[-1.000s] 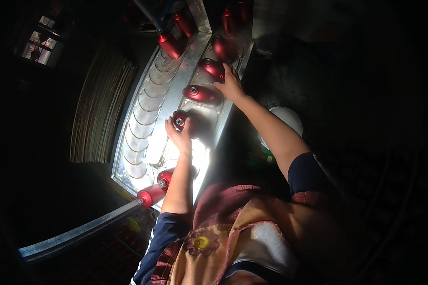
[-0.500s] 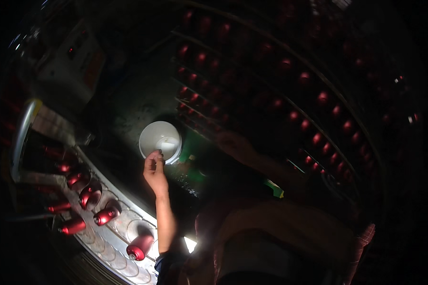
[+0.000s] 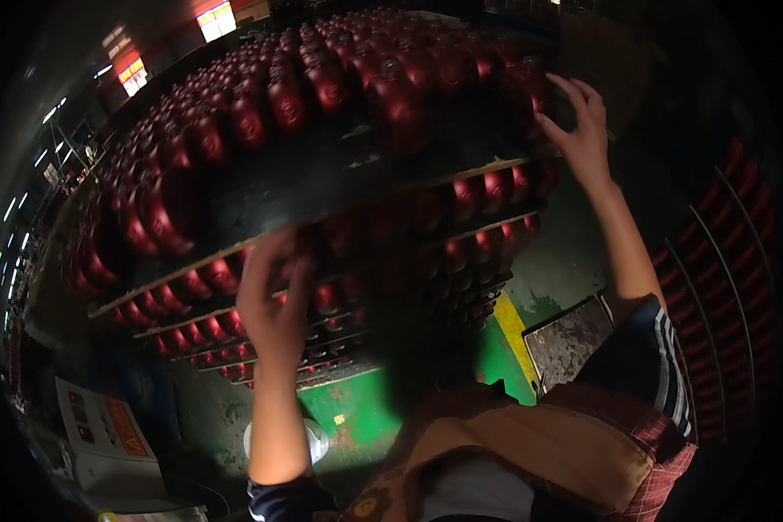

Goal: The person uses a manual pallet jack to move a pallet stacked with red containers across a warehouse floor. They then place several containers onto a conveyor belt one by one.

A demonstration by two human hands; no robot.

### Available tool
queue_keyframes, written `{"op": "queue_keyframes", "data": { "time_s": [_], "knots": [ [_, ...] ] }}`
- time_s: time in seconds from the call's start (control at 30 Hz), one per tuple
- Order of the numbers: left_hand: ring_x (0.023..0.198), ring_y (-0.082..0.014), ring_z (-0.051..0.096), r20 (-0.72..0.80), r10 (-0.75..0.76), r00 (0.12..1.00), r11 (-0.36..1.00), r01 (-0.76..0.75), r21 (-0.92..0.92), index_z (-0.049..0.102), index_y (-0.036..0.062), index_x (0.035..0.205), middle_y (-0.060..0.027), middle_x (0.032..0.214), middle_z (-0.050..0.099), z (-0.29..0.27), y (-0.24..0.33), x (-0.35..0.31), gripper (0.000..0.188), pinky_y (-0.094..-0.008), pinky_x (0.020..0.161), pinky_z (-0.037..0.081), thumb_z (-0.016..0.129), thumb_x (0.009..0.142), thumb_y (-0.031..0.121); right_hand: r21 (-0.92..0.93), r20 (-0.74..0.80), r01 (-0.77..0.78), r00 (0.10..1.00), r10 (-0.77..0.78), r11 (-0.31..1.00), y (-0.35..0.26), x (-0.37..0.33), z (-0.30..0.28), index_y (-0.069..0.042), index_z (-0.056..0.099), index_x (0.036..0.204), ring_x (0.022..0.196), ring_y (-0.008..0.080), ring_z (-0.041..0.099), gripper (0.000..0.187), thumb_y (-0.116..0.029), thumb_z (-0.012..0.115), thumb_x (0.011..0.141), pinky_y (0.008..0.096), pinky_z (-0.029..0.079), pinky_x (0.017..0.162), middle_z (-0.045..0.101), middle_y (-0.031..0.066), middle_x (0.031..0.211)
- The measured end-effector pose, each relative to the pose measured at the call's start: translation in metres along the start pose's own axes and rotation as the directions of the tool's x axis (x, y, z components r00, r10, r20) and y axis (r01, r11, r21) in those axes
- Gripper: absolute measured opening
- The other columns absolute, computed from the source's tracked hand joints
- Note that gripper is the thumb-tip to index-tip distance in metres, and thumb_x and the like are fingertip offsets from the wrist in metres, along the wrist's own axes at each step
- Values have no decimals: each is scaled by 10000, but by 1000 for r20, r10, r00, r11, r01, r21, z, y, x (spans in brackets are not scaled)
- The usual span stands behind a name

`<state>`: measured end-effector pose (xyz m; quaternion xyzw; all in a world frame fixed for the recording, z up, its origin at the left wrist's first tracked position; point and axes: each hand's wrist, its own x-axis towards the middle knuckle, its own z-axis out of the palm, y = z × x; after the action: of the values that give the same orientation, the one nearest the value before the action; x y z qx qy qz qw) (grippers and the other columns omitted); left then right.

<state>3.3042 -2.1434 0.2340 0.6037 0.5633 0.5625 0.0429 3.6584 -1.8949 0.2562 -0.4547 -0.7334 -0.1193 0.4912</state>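
Observation:
A dark top board (image 3: 274, 187) bears many glossy red metal bottles (image 3: 248, 122) standing in rows. My right hand (image 3: 587, 135) is raised at the board's right end, fingers apart, its thumb and fingertips beside a red bottle (image 3: 524, 94); whether they touch it cannot be made out. My left hand (image 3: 274, 300) is at the board's near edge, smeared by motion, below a bare stretch of board. Its fingers look bent, but what they hold, if anything, is hidden. Further layers of red bottles (image 3: 496, 187) show beneath the board.
Below my left forearm stands a white bucket (image 3: 317, 442), partly covered by it. A control box (image 3: 104, 426) with an orange label is at the lower left. More racked red bottles (image 3: 713, 287) stand at the right. The floor (image 3: 352, 409) is green with a yellow stripe (image 3: 515, 335).
The view has swung from the bucket and the lit conveyor of bottles up to the stacked layers. My left hand has left the bucket; my right hand has risen to the top board.

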Motion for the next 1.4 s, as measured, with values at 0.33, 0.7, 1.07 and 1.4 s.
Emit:
{"op": "queue_keyframes", "data": {
  "time_s": [0.33, 0.7, 1.07, 1.4],
  "knots": [
    [1138, -402, 586, 15, -65, 998, 822, 45, 568, 266, 90, 1525, -236, 1331, 482, 196, 16, 177, 1041, -432, 967, 491, 828, 704, 395, 254, 228, -226, 959, 169, 940, 76, 30, 60, -154, 335, 1530, 1278, 336, 515, 882, -159, 763, 759, 408, 401, 1086, 492, 179, 1401],
    [1341, -261, 473, -263, -210, 942, 901, 83, -425, 192, 49, 1578, -193, 1527, 398, 13, 17, 9, 964, -380, 1119, 374, 688, 752, 40, 906, 401, -418, 896, 189, 62, -43, -31, 6, -85, 203, 1581, 1306, 283, 503, 862, -108, 601, 817, 414, 417, 1094, 414, 163, 1498],
    [1223, -387, 532, -411, -775, 481, 447, -44, -893, 404, 88, 1473, -228, 1433, 433, -193, -14, -294, 710, -497, 947, 540, 642, 867, 371, -841, 519, -227, -77, -851, -492, -379, -233, 68, -55, 527, 1356, 1314, 352, 461, 526, -299, 614, 898, 461, 438, 1093, 469, 154, 1441],
    [1002, -370, 606, -363, -742, 564, -240, -729, -641, 490, 48, 1370, -269, 1244, 494, -298, -138, -418, 720, -419, 736, 624, 625, 844, 520, -927, -71, 371, -290, -954, -44, -630, -411, 160, -40, 549, 1333, 1176, 340, 556, 651, -292, 781, 780, 393, 599, 893, 475, 210, 1328]
  ]
}}
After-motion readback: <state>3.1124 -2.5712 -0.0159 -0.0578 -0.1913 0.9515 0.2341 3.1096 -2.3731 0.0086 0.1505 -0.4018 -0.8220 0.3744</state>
